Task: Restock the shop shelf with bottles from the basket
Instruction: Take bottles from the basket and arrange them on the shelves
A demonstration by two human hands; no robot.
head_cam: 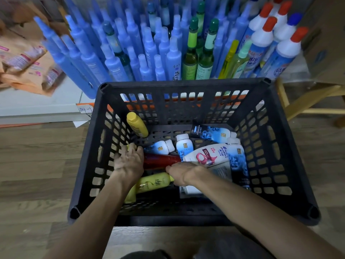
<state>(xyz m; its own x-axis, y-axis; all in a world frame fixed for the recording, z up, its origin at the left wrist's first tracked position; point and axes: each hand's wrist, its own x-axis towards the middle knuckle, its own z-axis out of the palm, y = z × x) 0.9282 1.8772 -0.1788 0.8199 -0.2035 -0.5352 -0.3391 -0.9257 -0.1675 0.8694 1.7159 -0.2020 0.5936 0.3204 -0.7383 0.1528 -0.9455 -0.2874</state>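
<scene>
A black plastic basket (276, 146) stands on the floor in front of the low shelf (37, 107), with several bottles lying in it. Both my hands are inside. My left hand (128, 161) lies palm down over the left end of a red bottle (160, 161), fingertips bent onto a small yellow thing (128, 146); I cannot tell what it holds. My right hand (183, 173) closes round the cap end of a yellow bottle (153, 182) with dark writing. A white shampoo bottle (209, 154) and blue-and-white bottles (212, 133) lie to its right.
Another yellow bottle (137, 124) leans in the basket's far left corner. The shelf is packed with upright blue bottles (115, 53), green ones (192, 53) and white bottles with red caps (261, 40). Orange packets (28, 66) lie at the left, a cardboard box (324, 43) at the right.
</scene>
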